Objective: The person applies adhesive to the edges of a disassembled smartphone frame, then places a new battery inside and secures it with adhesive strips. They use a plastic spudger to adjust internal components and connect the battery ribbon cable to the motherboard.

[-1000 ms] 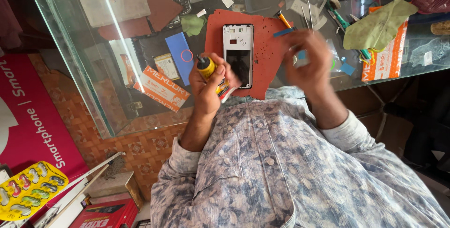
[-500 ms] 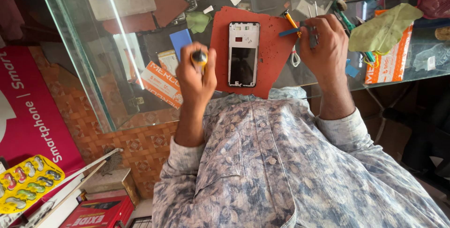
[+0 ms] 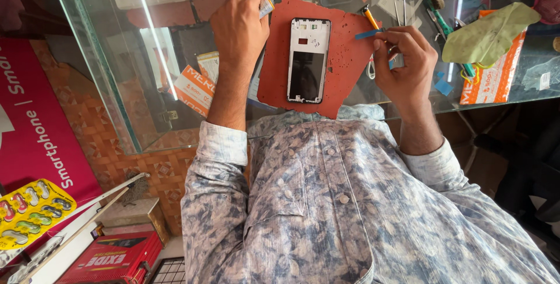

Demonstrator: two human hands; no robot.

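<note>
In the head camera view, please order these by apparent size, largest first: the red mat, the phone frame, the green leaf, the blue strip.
1. red mat
2. phone frame and green leaf: they look alike, so no ranking
3. blue strip, held at the right hand

left hand (image 3: 239, 18) has moved up past the red mat (image 3: 344, 56); right hand (image 3: 405, 65) now pinches a blue strip (image 3: 367, 34).

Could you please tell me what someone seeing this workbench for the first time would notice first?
The eye lands on the phone frame lying flat in the middle of a red-brown mat on the glass counter. The left hand grips a small yellow-tipped tube beside the mat's upper left, while the right hand pinches a thin blue strip at its right edge.
</note>
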